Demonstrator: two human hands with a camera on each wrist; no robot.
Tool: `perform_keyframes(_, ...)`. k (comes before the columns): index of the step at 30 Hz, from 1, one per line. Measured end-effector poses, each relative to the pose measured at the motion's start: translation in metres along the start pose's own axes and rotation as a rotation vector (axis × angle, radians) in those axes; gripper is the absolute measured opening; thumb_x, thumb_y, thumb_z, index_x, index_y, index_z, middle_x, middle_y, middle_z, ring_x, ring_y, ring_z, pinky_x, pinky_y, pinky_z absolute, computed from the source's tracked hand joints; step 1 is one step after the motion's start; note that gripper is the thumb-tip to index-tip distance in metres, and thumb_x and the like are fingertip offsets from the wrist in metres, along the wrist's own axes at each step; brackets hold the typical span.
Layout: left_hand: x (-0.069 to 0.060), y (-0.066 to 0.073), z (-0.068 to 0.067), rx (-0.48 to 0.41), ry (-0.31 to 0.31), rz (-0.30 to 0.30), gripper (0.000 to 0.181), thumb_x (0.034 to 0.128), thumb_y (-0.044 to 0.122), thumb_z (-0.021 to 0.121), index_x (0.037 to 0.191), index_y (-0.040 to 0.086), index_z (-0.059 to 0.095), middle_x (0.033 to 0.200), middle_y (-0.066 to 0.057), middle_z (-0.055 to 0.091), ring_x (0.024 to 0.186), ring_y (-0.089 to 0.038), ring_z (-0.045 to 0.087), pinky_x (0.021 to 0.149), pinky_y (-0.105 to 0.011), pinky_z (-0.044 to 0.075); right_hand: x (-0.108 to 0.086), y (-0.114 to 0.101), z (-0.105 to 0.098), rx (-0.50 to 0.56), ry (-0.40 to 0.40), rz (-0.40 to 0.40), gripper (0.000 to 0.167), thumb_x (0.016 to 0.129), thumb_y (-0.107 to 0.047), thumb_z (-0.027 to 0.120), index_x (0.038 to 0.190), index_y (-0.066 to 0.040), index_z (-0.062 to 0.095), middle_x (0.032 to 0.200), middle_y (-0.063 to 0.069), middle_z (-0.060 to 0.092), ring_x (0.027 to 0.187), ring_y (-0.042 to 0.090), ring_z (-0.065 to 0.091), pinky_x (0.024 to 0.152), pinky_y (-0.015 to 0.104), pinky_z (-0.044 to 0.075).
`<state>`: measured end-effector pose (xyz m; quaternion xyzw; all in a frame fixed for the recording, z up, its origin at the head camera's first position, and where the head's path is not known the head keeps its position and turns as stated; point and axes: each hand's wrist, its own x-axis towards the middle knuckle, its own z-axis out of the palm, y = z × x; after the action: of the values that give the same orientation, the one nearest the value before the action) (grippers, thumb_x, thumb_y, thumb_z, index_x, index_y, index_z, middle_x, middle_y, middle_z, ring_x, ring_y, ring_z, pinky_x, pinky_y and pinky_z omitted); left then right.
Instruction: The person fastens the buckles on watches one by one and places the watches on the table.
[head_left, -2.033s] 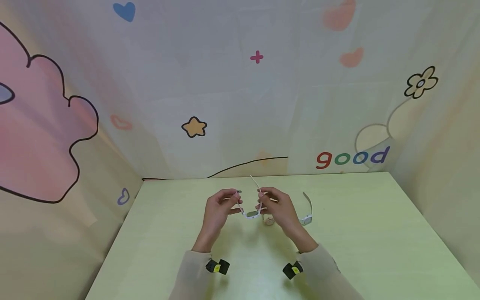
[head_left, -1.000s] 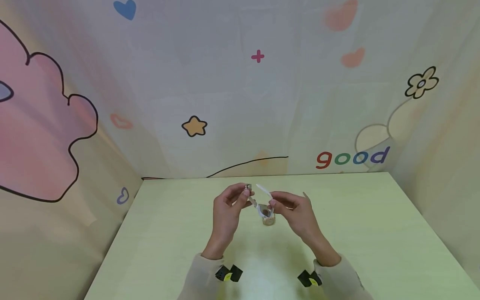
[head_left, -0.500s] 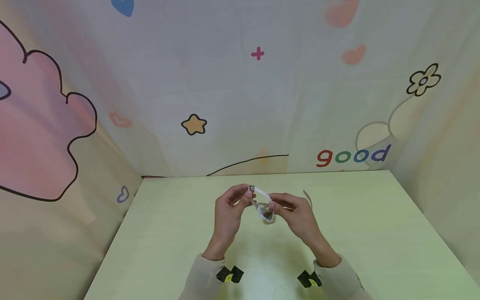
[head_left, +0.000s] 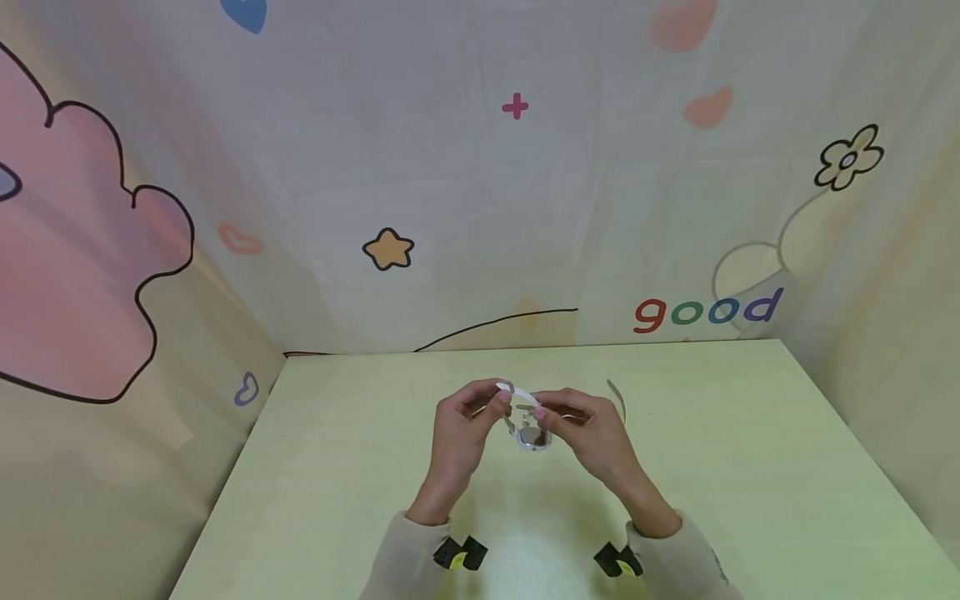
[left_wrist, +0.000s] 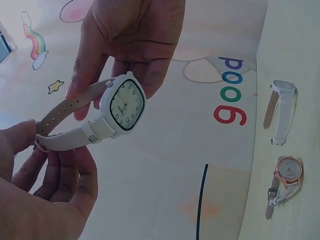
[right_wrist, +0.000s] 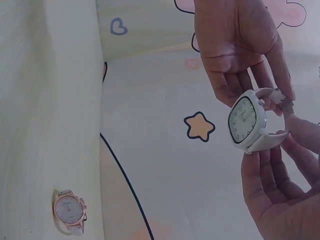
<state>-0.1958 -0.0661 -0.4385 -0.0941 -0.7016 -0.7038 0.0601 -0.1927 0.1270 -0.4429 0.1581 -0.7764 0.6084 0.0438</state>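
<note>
Both hands hold a white watch (head_left: 531, 437) with a squarish dial above the table. My left hand (head_left: 463, 431) pinches the buckle end of its strap. In the left wrist view the holed strap (left_wrist: 67, 107) meets the buckle at the left hand's (left_wrist: 47, 185) fingertips, so the watch (left_wrist: 125, 105) forms a loop. My right hand (head_left: 592, 427) pinches the other strap part between thumb and fingers; the right wrist view also shows the right hand (right_wrist: 285, 200) below the watch (right_wrist: 246, 120).
On the table (head_left: 330, 500) lie a rose-gold round watch (left_wrist: 289, 169) and a second white watch (left_wrist: 283, 107), seen in the left wrist view. In the head view, that white watch's strap (head_left: 618, 398) shows behind the right hand. A printed curtain (head_left: 465, 183) stands behind the table.
The watch has turned and its strap ends, apart at first, have come together in a loop. Both hands shifted right, then the left lowered a little with the watch.
</note>
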Motion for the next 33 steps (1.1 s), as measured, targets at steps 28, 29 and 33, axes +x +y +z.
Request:
perform_keyframes(28,-0.0015,0.0,0.0056,-0.014,-0.088,0.006,0.021,0.0931,0.026,0.069,0.107,0.01,0.072,0.105,-0.018,0.07,0.091,-0.014,0.066,0.081,-0.028,0.057,-0.0035,0.0018,-0.0019,-0.042,-0.018,-0.055,0.026,0.089,-0.018,0.073,0.111,-0.004,0.068,0.1,0.007,0.071,0.089,0.011,0.068,0.085,0.023,0.055)
perform_keyframes(29,-0.0016,-0.0005,0.0063,-0.016,-0.086,0.004,0.021,0.0933,0.026,0.068,0.107,0.01,0.072,0.106,-0.019,0.069,0.091,-0.014,0.066,0.08,-0.026,0.057,-0.0037,0.0016,-0.0015,-0.037,-0.017,-0.054,0.028,0.089,-0.017,0.074,0.112,-0.004,0.067,0.1,0.007,0.071,0.09,0.011,0.067,0.086,0.022,0.054)
perform_keyframes(33,-0.0018,-0.0008,0.007,-0.055,-0.076,0.003,0.023,0.0937,0.026,0.068,0.108,0.008,0.071,0.103,-0.019,0.068,0.088,-0.013,0.065,0.079,-0.026,0.057,-0.0043,0.003,-0.0006,-0.018,-0.02,-0.039,0.029,0.087,-0.017,0.075,0.112,-0.005,0.066,0.101,0.009,0.07,0.091,0.01,0.066,0.087,0.021,0.054)
